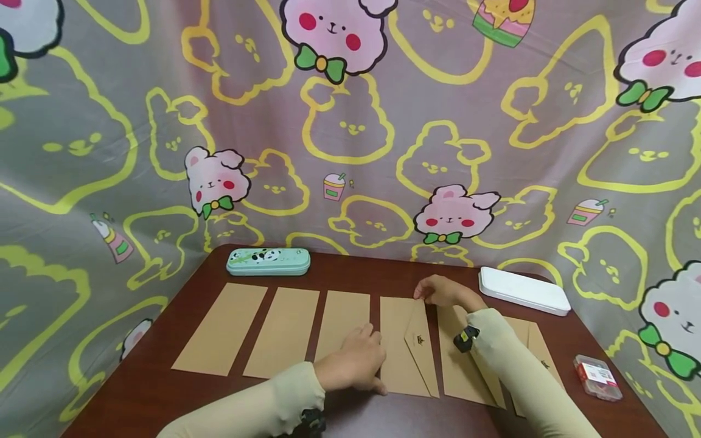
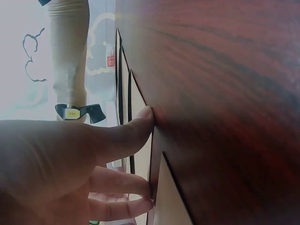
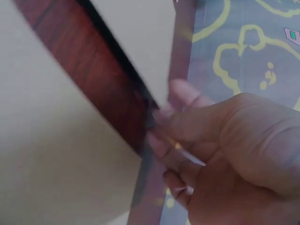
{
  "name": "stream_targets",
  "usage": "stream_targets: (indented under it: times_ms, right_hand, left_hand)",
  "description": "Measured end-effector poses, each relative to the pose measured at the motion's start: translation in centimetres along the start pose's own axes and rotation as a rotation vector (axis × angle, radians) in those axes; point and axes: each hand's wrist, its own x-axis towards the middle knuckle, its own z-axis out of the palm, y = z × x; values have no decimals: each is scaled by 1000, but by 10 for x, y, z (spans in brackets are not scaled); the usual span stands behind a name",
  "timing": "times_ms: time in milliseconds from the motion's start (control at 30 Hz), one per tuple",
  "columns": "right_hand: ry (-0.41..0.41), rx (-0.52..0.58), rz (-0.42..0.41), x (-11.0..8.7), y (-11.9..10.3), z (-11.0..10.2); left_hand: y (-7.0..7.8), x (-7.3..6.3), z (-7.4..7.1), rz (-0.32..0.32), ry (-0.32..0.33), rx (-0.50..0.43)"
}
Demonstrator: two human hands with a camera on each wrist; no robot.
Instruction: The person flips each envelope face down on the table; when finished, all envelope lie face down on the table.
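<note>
Several brown paper envelopes lie in a row; three on the left, including a plain envelope [image 1: 328, 322], show blank faces. Those on the right show a pointed flap and, on two, a small dark crown print. My left hand [image 1: 356, 359] is at the left edge of the first flap-side envelope [image 1: 395, 353]. In the left wrist view its thumb and fingertips [image 2: 144, 115] touch along that edge. At the same envelope's far right corner is my right hand [image 1: 438, 291]. Its thumb and fingertips [image 3: 161, 117] are close together right at the corner, slightly blurred in the right wrist view.
A mint panda pencil case [image 1: 268, 261] stands at the back left of the brown table [image 1: 361, 413]. A white flat case [image 1: 524, 291] lies at the back right. Near the right edge is a small clear plastic box [image 1: 597, 377]. Patterned cloth hangs around the table.
</note>
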Motion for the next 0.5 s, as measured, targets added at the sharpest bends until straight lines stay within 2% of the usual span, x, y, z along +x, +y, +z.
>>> stream_targets:
  times_ms: [267, 500]
  right_hand:
    - [61, 9, -94, -3, 12, 3]
    - [81, 10, -105, -9, 16, -3]
  left_hand:
    - [-2, 0, -1, 4, -45, -49]
    - [-4, -1, 2, 13, -26, -108]
